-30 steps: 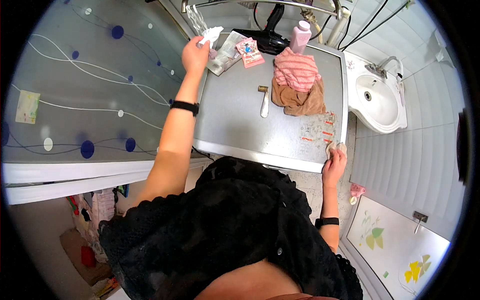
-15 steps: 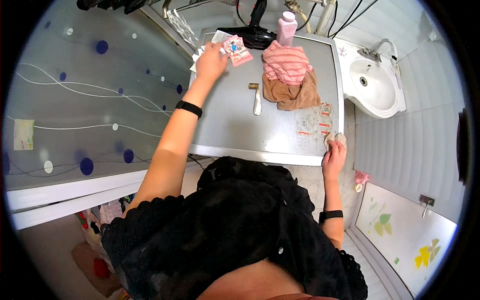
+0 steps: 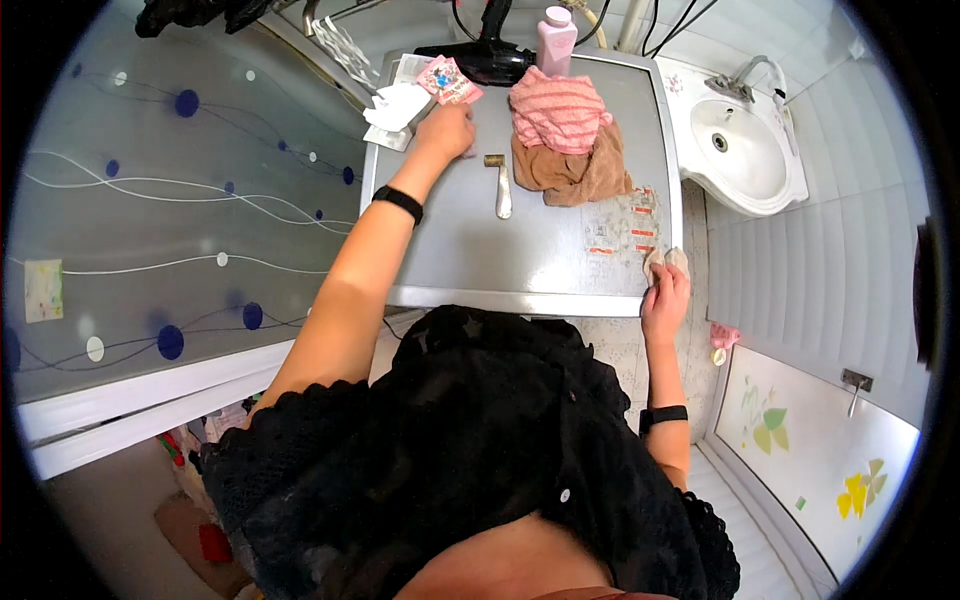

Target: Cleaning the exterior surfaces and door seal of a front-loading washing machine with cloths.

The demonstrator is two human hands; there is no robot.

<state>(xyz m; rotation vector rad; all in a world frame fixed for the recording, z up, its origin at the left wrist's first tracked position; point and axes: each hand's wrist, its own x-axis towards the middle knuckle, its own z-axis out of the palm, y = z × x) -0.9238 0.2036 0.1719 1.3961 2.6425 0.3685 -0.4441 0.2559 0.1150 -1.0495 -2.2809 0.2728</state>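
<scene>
My right hand (image 3: 664, 309) is closed on a beige cloth (image 3: 677, 263) at the right front corner of the grey tabletop (image 3: 590, 278). At the far left, my left hand (image 3: 446, 132) is low over the surface, just nearer than a pink printed packet (image 3: 447, 81) and beside white tissues (image 3: 396, 106). Its fingers curl down and are mostly hidden. Between the hands lies a small tool with a pale handle and a brass-coloured head (image 3: 502, 187). Right of it, a pink striped towel (image 3: 560, 112) rests on a brown cloth (image 3: 567, 172).
A black hair dryer (image 3: 489, 60) and a pink bottle (image 3: 556, 42) stand along the table's back edge. To the right is a white washbasin (image 3: 745, 150) with a tap (image 3: 738, 86). A grey patterned panel (image 3: 190, 210) rises on the left.
My left hand has moved off the white tissues, slightly right and nearer, uncovering them. The right hand stays at the corner with the beige cloth. The whole view has shifted slightly.
</scene>
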